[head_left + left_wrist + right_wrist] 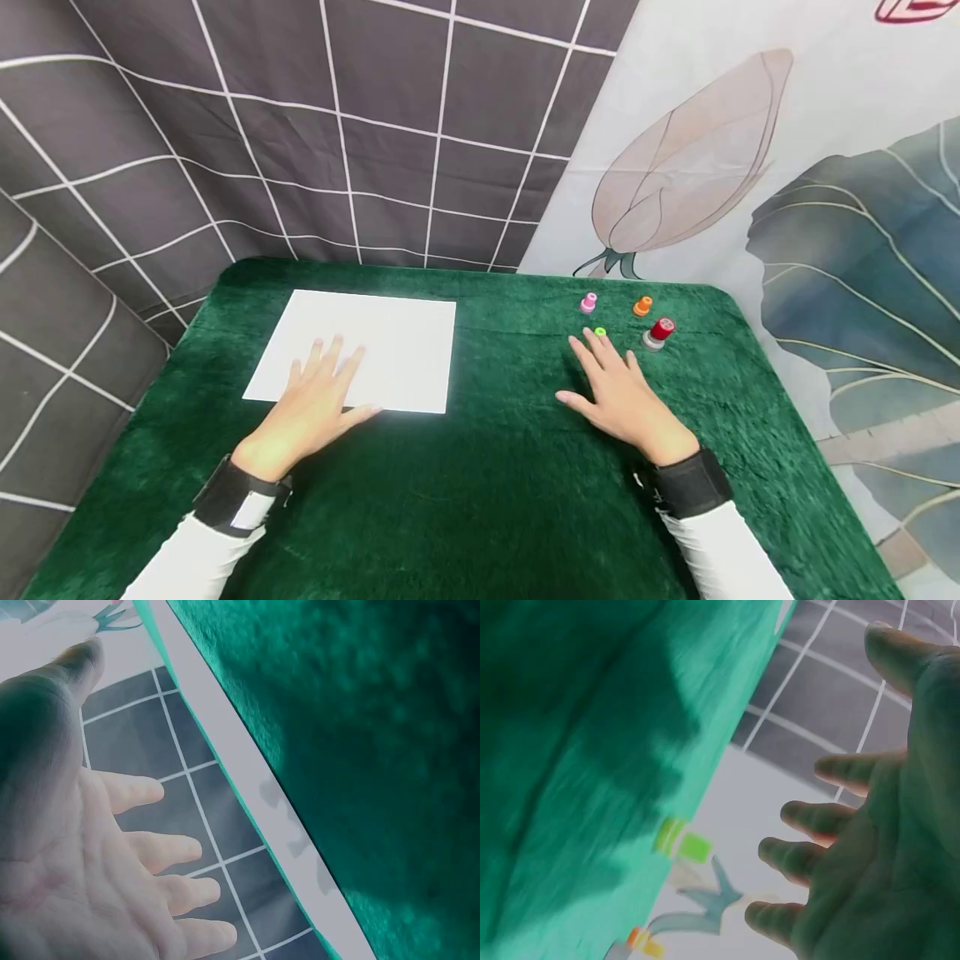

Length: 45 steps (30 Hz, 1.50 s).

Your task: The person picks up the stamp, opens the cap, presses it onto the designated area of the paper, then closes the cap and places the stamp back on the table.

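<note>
My left hand (pixel 311 408) hovers over the near left part of a white sheet of paper (pixel 408 354), fingers straight and spread, holding nothing. In the left wrist view its palm (pixel 52 877) is raised above the sheet, which bears finger shadows. My right hand (pixel 626 400) is held over the cloth with spread, straight fingers. Just past its fingertips is a small green knob-shaped piece (pixel 600 332), like a toy stamp, partly hidden in the head view. Similar pink (pixel 588 302) and orange (pixel 642 306) pieces stand farther back. Right of the fingers stands a larger red-topped piece (pixel 662 329) with a pale base.
A dark green plush cloth (pixel 465 500) covers the table. Behind and to the left hangs a grey curtain with white grid lines (pixel 390 158). A white curtain with a flower and leaf print (pixel 690 167) hangs behind at the right.
</note>
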Each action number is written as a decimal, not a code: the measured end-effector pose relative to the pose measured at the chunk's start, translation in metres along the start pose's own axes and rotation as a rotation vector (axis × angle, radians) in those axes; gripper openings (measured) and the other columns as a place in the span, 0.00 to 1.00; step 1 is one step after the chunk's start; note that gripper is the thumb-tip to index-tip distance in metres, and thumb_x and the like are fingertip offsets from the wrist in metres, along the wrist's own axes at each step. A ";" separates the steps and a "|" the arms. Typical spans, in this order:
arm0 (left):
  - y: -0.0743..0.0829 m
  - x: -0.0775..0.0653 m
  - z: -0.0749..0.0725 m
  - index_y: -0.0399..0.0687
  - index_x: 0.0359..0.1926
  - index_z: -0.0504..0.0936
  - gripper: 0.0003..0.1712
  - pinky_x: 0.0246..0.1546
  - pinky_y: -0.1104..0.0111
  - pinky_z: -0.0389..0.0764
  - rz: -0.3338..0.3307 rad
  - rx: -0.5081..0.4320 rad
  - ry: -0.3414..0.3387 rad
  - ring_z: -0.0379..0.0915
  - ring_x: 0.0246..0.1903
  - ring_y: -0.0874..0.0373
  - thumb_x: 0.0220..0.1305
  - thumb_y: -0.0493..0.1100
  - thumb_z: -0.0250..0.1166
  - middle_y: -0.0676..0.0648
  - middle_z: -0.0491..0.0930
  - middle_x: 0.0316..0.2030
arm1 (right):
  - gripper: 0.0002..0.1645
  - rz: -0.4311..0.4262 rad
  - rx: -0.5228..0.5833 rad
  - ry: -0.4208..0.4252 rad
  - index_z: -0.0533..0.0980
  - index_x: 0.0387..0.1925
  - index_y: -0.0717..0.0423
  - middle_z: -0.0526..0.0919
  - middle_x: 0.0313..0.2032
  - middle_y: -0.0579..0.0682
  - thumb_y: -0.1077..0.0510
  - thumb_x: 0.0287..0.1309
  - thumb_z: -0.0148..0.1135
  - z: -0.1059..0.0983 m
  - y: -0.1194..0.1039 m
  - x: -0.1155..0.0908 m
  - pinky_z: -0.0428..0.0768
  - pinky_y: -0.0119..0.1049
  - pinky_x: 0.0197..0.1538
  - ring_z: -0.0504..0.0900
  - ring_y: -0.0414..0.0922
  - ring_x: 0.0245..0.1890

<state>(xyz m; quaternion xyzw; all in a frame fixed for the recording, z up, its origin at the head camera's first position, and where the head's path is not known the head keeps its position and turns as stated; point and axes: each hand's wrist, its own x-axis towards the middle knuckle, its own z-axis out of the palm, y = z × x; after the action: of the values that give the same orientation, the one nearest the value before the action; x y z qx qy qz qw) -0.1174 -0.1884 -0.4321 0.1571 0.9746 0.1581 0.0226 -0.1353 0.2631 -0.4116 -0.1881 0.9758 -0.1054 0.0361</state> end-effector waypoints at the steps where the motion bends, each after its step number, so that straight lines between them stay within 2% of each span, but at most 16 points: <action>1: -0.001 0.000 -0.001 0.44 0.80 0.56 0.53 0.71 0.24 0.46 0.000 0.001 -0.001 0.38 0.78 0.26 0.67 0.66 0.66 0.30 0.47 0.80 | 0.53 -0.015 -0.002 -0.003 0.52 0.81 0.55 0.49 0.81 0.64 0.32 0.70 0.57 0.000 -0.004 0.003 0.50 0.78 0.73 0.50 0.67 0.80; 7: -0.007 0.003 -0.007 0.43 0.80 0.56 0.51 0.69 0.22 0.47 -0.009 -0.005 -0.018 0.39 0.78 0.24 0.68 0.63 0.66 0.29 0.48 0.79 | 0.53 -0.089 -0.015 -0.026 0.52 0.82 0.53 0.49 0.82 0.60 0.31 0.69 0.58 -0.004 -0.023 0.022 0.51 0.74 0.76 0.50 0.64 0.81; 12: -0.015 0.004 -0.010 0.41 0.79 0.57 0.51 0.70 0.23 0.47 -0.037 -0.015 -0.017 0.40 0.77 0.22 0.68 0.63 0.66 0.27 0.49 0.79 | 0.50 -0.172 -0.027 -0.023 0.56 0.80 0.55 0.54 0.80 0.60 0.32 0.70 0.58 -0.005 -0.035 0.036 0.58 0.69 0.76 0.56 0.61 0.80; 18: -0.027 0.004 -0.015 0.37 0.79 0.55 0.51 0.70 0.24 0.46 -0.093 -0.046 -0.048 0.39 0.75 0.19 0.70 0.63 0.64 0.24 0.47 0.78 | 0.47 -0.280 -0.019 0.001 0.61 0.78 0.57 0.61 0.77 0.63 0.36 0.70 0.60 0.002 -0.046 0.048 0.65 0.64 0.75 0.62 0.58 0.78; 22: -0.037 0.004 -0.017 0.32 0.78 0.56 0.51 0.70 0.24 0.48 -0.141 -0.049 -0.055 0.42 0.73 0.15 0.71 0.62 0.63 0.20 0.49 0.76 | 0.45 -0.344 -0.020 0.002 0.63 0.77 0.58 0.64 0.76 0.64 0.38 0.70 0.62 0.008 -0.055 0.055 0.68 0.63 0.74 0.65 0.58 0.76; 28: -0.054 0.005 -0.023 0.28 0.77 0.53 0.53 0.65 0.21 0.50 -0.215 -0.075 -0.071 0.41 0.69 0.11 0.71 0.62 0.62 0.15 0.47 0.73 | 0.45 -0.397 -0.042 -0.005 0.63 0.76 0.59 0.65 0.75 0.65 0.39 0.69 0.63 0.019 -0.069 0.064 0.71 0.58 0.74 0.68 0.58 0.75; 32: -0.062 0.005 -0.026 0.24 0.75 0.53 0.55 0.65 0.21 0.50 -0.227 -0.078 -0.079 0.41 0.67 0.08 0.70 0.63 0.64 0.12 0.47 0.71 | 0.45 -0.407 -0.045 -0.033 0.63 0.77 0.58 0.66 0.74 0.67 0.39 0.70 0.63 0.026 -0.081 0.069 0.75 0.55 0.71 0.72 0.61 0.71; 36: -0.067 0.006 -0.028 0.20 0.73 0.55 0.55 0.64 0.22 0.53 -0.204 -0.078 -0.074 0.45 0.66 0.08 0.68 0.60 0.66 0.11 0.51 0.68 | 0.45 -0.395 -0.049 -0.063 0.62 0.78 0.55 0.67 0.73 0.66 0.37 0.70 0.61 0.031 -0.094 0.074 0.77 0.55 0.68 0.75 0.64 0.67; 40: -0.071 0.007 -0.029 0.20 0.73 0.54 0.57 0.63 0.22 0.55 -0.192 -0.093 -0.097 0.45 0.66 0.09 0.66 0.61 0.68 0.11 0.54 0.67 | 0.45 -0.391 -0.042 -0.088 0.62 0.77 0.55 0.68 0.72 0.66 0.36 0.70 0.61 0.032 -0.107 0.079 0.78 0.54 0.68 0.74 0.64 0.66; 45: -0.074 0.007 -0.028 0.18 0.72 0.54 0.62 0.64 0.22 0.54 -0.170 -0.115 -0.121 0.46 0.65 0.07 0.58 0.60 0.74 0.12 0.56 0.67 | 0.47 -0.362 -0.061 -0.133 0.61 0.78 0.54 0.69 0.71 0.66 0.35 0.69 0.61 0.037 -0.121 0.085 0.76 0.52 0.70 0.73 0.62 0.68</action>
<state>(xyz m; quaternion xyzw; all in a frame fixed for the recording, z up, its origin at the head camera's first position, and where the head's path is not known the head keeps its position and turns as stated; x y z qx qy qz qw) -0.1487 -0.2615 -0.4284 0.0816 0.9705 0.2017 0.1037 -0.1664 0.1142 -0.4237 -0.3683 0.9241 -0.0681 0.0754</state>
